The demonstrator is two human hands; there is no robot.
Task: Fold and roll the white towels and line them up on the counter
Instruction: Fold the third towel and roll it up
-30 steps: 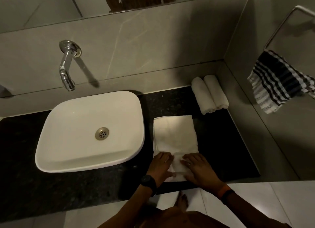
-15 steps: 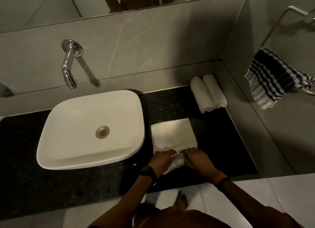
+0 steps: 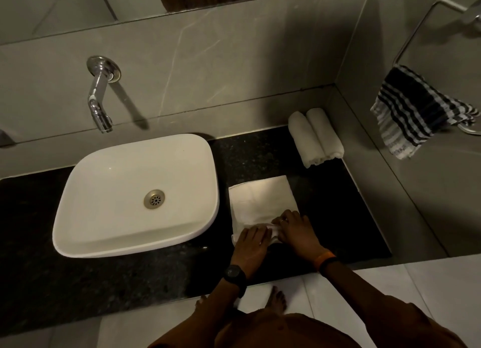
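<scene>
1. Counter (image 3: 130, 282): dark speckled stone, running across the lower and middle part of the frame, bounded by grey tiled walls at the top and right.
2. Folded towel (image 3: 263, 200): white, lying flat on the counter right of centre, just beside the right edge of the basin (image 3: 109, 217). Its far portion is flat and rectangular; its near edge is gathered into a small roll under the hands.
3. Left hand (image 3: 251, 243): palm down on the near-left end of the roll, fingers bent over the cloth and pressing it. A dark watch (image 3: 234, 276) sits on that wrist.
4. Right hand (image 3: 295, 228): palm down on the near-right end of the roll, fingers curled onto the cloth, a ring visible on one finger. An orange and black band (image 3: 325, 260) sits on that wrist.
5. Grip: both hands bear on the rolled edge with fingers closed down over it; whether the thumbs are tucked beneath cannot be told.
6. Rolled towels (image 3: 315, 136): two white rolls, side by side and touching, in the upper right corner of the counter, against the back wall and just beside the right wall. Well apart from the folded towel.
7. Tap (image 3: 100, 95): chrome, wall-mounted, upper left, above the basin.
8. Striped cloth (image 3: 416, 113): black and white, hanging from a metal ring on the right wall.
</scene>
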